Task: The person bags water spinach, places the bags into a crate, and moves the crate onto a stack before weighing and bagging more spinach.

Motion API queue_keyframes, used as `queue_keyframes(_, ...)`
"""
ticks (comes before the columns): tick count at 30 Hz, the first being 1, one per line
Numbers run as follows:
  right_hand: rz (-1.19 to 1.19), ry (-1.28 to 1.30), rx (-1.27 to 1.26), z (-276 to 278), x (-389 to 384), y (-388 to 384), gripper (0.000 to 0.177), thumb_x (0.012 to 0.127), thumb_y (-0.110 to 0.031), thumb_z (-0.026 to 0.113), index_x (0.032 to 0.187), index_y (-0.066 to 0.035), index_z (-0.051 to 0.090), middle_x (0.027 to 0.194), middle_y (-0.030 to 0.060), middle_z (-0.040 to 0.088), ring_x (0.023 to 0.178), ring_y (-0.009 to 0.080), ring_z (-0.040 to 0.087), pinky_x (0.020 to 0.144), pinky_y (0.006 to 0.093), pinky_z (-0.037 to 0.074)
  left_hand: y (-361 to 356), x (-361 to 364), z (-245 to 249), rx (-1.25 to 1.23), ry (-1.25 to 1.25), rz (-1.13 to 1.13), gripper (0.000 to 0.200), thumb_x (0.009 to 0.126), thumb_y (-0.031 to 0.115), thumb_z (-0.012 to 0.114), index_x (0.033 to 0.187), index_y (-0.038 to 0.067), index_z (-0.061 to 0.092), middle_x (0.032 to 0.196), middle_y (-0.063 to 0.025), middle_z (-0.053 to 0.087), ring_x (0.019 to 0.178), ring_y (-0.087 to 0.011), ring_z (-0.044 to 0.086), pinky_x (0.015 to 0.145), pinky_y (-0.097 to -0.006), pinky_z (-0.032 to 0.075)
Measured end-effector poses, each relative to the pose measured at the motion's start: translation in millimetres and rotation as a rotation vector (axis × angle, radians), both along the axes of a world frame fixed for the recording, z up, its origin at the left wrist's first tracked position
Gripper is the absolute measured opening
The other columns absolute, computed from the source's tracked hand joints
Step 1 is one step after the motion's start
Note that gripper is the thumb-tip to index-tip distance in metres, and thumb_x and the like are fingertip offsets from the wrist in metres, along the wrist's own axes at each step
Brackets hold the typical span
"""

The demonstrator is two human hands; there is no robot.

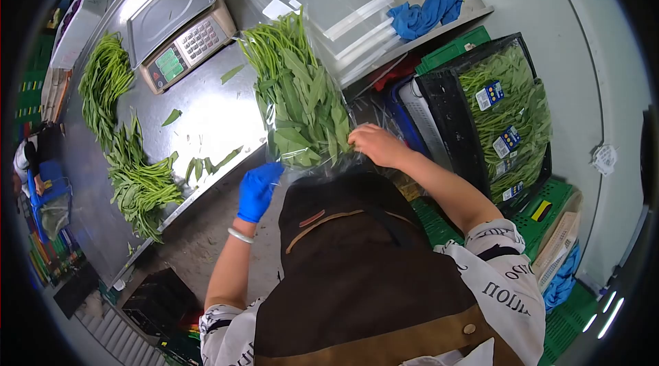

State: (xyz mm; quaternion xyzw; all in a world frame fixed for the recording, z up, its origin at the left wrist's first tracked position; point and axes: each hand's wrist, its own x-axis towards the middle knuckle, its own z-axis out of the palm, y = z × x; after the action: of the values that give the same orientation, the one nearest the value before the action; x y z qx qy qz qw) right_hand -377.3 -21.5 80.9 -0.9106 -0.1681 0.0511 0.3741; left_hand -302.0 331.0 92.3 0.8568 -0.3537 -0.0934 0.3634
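A clear plastic bag (287, 160) filled with long-stemmed leafy greens (302, 91) lies over the table's front edge, its near end close to my apron. My left hand (259, 191), in a blue glove, pinches the bag's near left corner. On the opposite side my bare right hand (379, 146) has its fingers closed on the bag's near right edge. The stems point away from me and the leaves lie towards me. Part of the bag's near edge is hard to make out against the dark apron (343, 229).
Loose bunches of greens (141, 181) lie along the left of the metal table (226, 109). Behind them stands a weighing scale (182, 30). Flat clear bags (336, 2) and a blue cloth (429, 15) lie at the back right. A black crate (449, 126) holds several labelled bags.
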Motion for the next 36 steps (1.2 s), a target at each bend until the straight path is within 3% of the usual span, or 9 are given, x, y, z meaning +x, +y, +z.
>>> queue_keyframes(6, -0.458, 0.505, 0.55, -25, 28, -6, 0.025, 0.093, -0.021, 0.051, 0.081, 0.0, 0.057, 0.074, 0.0088, 0.064, 0.068, 0.019, 0.062, 0.063, 0.0326, 0.047, -10, 43, -3, -0.361, 0.974, 0.453, 0.034, 0.097, 0.024, 0.049, 0.081, -0.001, 0.066, 0.074, -0.005, 0.065, 0.066, -0.0116, 0.058, 0.062, -0.0246, 0.045)
queue_keyframes(11, -0.674, 0.763, 0.441, -40, 44, 13, 0.029, 0.092, -0.02, 0.051, 0.073, 0.002, 0.057, 0.064, 0.0093, 0.061, 0.059, 0.0192, 0.06, 0.057, 0.0347, 0.046, -20, 51, -47, -0.187, 1.092, 0.698, 0.033, 0.092, 0.028, 0.057, 0.072, 0.002, 0.063, 0.063, -0.0011, 0.057, 0.054, -0.0101, 0.05, 0.053, -0.0253, 0.039)
queue_keyframes(15, -0.762, 0.258, -0.016, 8, 22, 22, 0.029, 0.085, -0.027, 0.061, 0.098, -0.002, 0.056, 0.091, 0.0144, 0.063, 0.085, 0.0258, 0.061, 0.076, 0.0383, 0.047, -25, 46, -38, -0.188, 1.115, 0.841, 0.026, 0.088, 0.03, 0.061, 0.081, 0.005, 0.063, 0.065, 0.0003, 0.057, 0.053, -0.0088, 0.05, 0.049, -0.0239, 0.037)
queue_keyframes(19, -0.227, -0.138, -0.312, 34, 7, 41, 0.057, 0.077, -0.027, 0.065, 0.126, -0.004, 0.047, 0.137, 0.0146, 0.039, 0.129, 0.0301, 0.035, 0.106, 0.043, 0.029, -34, 46, -13, -0.164, 1.261, 0.889, 0.03, 0.087, 0.037, 0.062, 0.1, 0.01, 0.061, 0.075, 0.0002, 0.06, 0.058, -0.0075, 0.052, 0.047, -0.0206, 0.035)
queue_keyframes(26, -0.322, -0.304, -0.341, -5, 38, 39, 0.039, 0.078, -0.011, 0.055, 0.116, -0.002, 0.055, 0.123, 0.0129, 0.054, 0.114, 0.0252, 0.052, 0.097, 0.036, 0.041, -29, 68, -10, -0.393, 1.534, 0.486, 0.041, 0.094, 0.031, 0.05, 0.129, 0.009, 0.048, 0.123, -0.0044, 0.056, 0.111, -0.0224, 0.054, 0.096, -0.0399, 0.044)
queue_keyframes(30, -0.477, -0.377, -0.083, 62, 66, 32, 0.029, 0.076, -0.01, 0.056, 0.104, -0.003, 0.059, 0.102, 0.0123, 0.063, 0.094, 0.0271, 0.062, 0.081, 0.0362, 0.05, -28, 110, 47, -0.668, 1.691, 0.443, 0.038, 0.094, 0.021, 0.045, 0.129, 0.007, 0.048, 0.122, -0.0099, 0.056, 0.111, -0.0241, 0.054, 0.095, -0.0389, 0.044)
queue_keyframes(31, -0.525, -0.448, -0.031, 85, 78, 32, 0.027, 0.075, -0.009, 0.057, 0.102, -0.003, 0.059, 0.094, 0.012, 0.064, 0.086, 0.0281, 0.063, 0.074, 0.0367, 0.051, -16, 121, 49, -0.403, 1.132, 0.184, 0.036, 0.093, 0.022, 0.045, 0.126, 0.008, 0.05, 0.115, -0.0093, 0.059, 0.097, -0.0222, 0.059, 0.085, -0.0355, 0.049)
queue_keyframes(34, -0.634, -0.63, 0.101, 176, 118, 32, 0.027, 0.069, -0.005, 0.064, 0.096, -0.003, 0.061, 0.079, 0.0119, 0.064, 0.07, 0.03, 0.064, 0.062, 0.0379, 0.052, -32, 175, 146, -0.963, 1.488, 0.366, 0.013, 0.092, 0.02, 0.047, 0.087, 0.012, 0.056, 0.068, 0.0011, 0.049, 0.054, -0.0102, 0.04, 0.049, -0.0226, 0.033)
queue_keyframes(36, -0.648, -0.836, 0.192, 222, 140, 33, 0.024, 0.069, -0.004, 0.065, 0.092, -0.002, 0.06, 0.069, 0.01, 0.059, 0.059, 0.0269, 0.06, 0.053, 0.0371, 0.047, -29, 207, 161, -1.229, 1.236, 0.153, 0.029, 0.096, 0.029, 0.045, 0.075, 0.013, 0.057, 0.063, 0.0032, 0.048, 0.054, -0.0098, 0.037, 0.054, -0.0263, 0.035)
